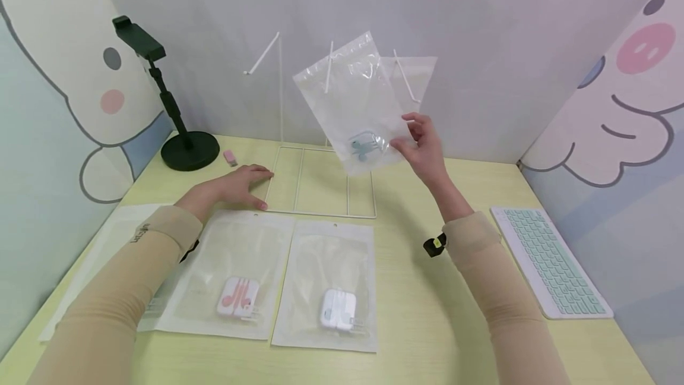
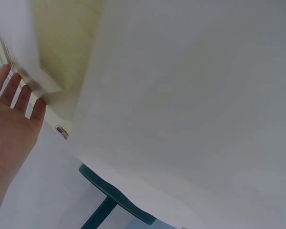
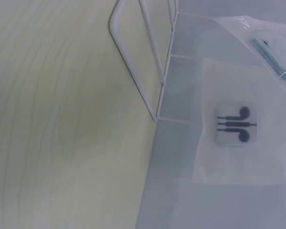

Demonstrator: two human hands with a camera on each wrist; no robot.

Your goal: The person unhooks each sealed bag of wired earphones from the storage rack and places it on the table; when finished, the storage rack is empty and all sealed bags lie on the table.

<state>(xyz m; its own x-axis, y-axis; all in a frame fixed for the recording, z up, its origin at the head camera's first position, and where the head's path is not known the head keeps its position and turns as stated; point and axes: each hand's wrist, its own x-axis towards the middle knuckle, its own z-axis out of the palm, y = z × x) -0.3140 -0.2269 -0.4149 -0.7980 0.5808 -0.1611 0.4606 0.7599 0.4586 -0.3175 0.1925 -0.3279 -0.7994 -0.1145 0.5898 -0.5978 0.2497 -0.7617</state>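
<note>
My right hand pinches the lower right edge of a clear bag, raised and tilted over the white wire rack. A teal item lies low in this bag. The rack's middle hook overlaps the bag's upper part in the head view. Behind it, another bag hangs at the right hook; black earphones show inside it in the right wrist view. With fingers extended, my left hand rests at the left side of the rack's base.
Flat bags lie in front: one with pink earphones, one with a white case, another partly under the left sleeve. A black stand and pink USB stick sit back left, a keyboard right.
</note>
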